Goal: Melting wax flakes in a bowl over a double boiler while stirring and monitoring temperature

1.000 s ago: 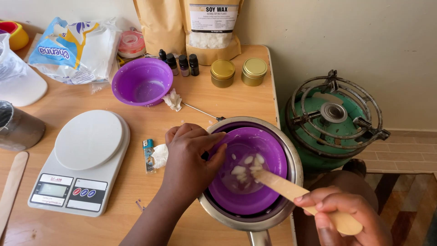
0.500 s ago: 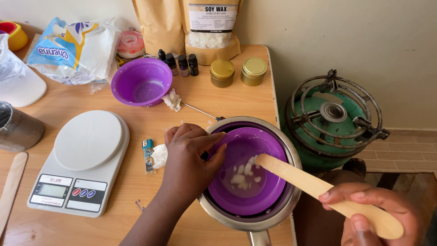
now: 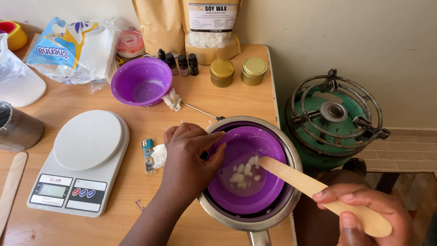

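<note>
A purple bowl (image 3: 248,193) sits inside a steel pot (image 3: 291,150) at the table's front right. White wax pieces (image 3: 243,172) float in clear liquid in the bowl. My left hand (image 3: 189,159) grips the bowl's left rim, thumb over the edge. My right hand (image 3: 364,214) holds a flat wooden stick (image 3: 300,180) by its lower end. The stick's tip rests in the bowl beside the wax pieces.
A white kitchen scale (image 3: 79,159) stands left of the pot, with a lighter (image 3: 148,155) and a crumpled tissue (image 3: 159,156) between. Behind are a second purple bowl (image 3: 141,82), small dark bottles (image 3: 177,61), two gold tins (image 3: 236,70), paper bags. A green gas burner (image 3: 332,118) stands right of the table.
My right hand has drawn the stick back and to the right, then brought it in again. The wax pieces have shifted in the bowl. My left hand has stayed on the rim.
</note>
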